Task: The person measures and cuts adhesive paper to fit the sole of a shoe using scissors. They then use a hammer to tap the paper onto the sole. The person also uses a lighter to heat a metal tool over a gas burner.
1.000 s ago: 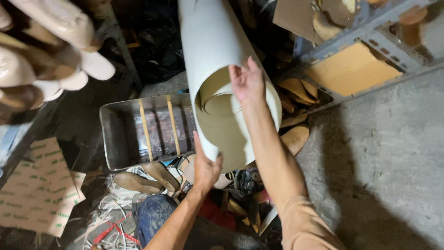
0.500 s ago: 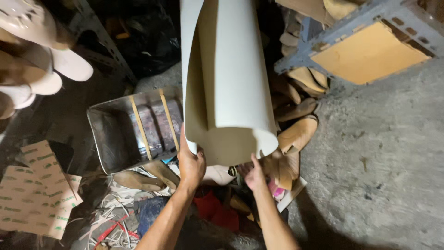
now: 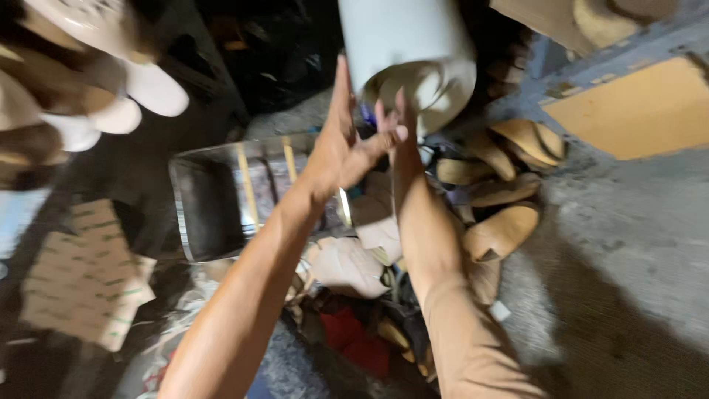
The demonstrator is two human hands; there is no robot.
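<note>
Two hands (image 3: 347,148) under upright roll (image 3: 406,52)

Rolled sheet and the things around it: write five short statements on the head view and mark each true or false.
1. Both hands reach up to the lower end of the pale rolled sheet. True: left hand and right hand meet there.
2. The rolled sheet lies flat on the floor. False: it is up at the top of the view, at the hands.
3. A metal tray sits below the left forearm. True.
4. Tan shoe soles are piled right of the arms. True.
5. The floor at right is covered with red carpet. False: it is bare grey concrete.
</note>
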